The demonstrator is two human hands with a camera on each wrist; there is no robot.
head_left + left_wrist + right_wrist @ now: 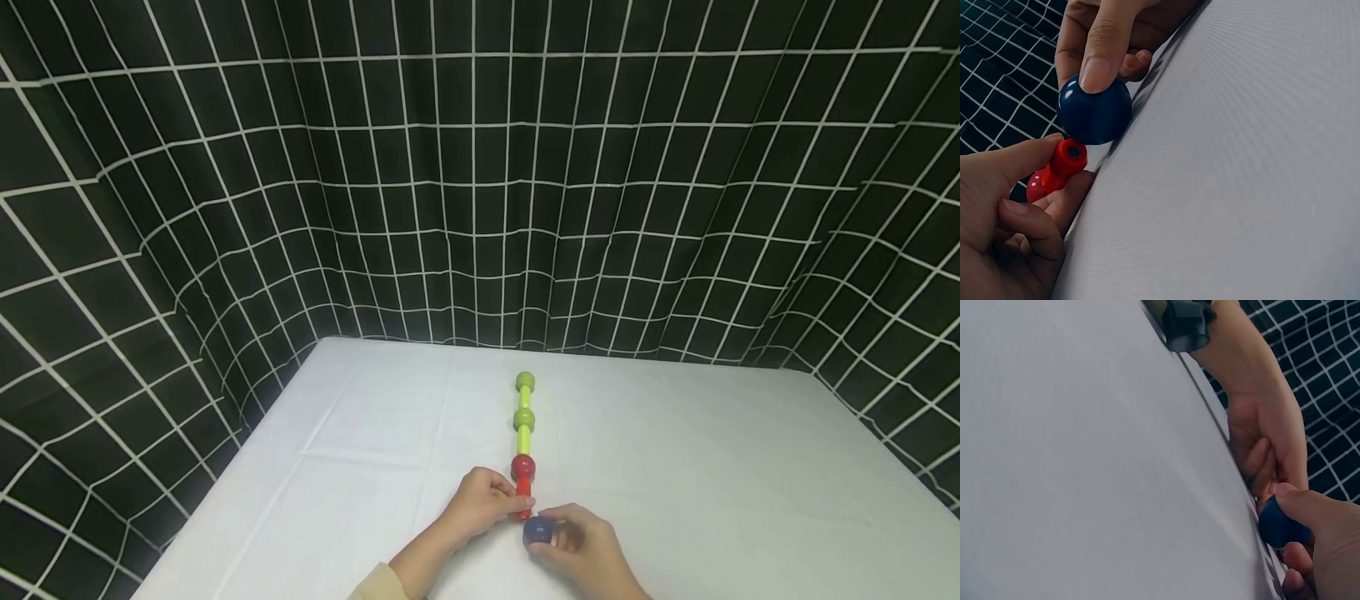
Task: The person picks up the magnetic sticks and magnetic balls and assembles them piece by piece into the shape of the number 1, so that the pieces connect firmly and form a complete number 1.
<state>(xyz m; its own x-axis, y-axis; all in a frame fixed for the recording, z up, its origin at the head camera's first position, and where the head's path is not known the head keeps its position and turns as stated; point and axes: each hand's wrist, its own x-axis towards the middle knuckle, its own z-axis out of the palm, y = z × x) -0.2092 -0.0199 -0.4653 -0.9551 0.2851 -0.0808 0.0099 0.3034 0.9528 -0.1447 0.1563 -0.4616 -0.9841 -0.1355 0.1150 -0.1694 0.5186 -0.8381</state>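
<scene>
A chain of balls and short rods lies on the table, running away from me. Its far part has a green ball (525, 381), a yellow-green rod (524, 397), a second green ball and another such rod; nearer comes a red ball (522, 467). My left hand (483, 502) pinches the red rod (1063, 164) joined to that red ball, between thumb and fingers. In the left wrist view its near end shows a dark round centre. My right hand (588, 542) holds a blue ball (1094, 111) by thumb and fingers, right beside that end; whether they touch, I cannot tell.
A white cloth covers the table (360, 467). Dark curtains (480, 167) with a white grid hang behind it and on both sides. In the right wrist view a dark device (1186, 326) sits on the left forearm.
</scene>
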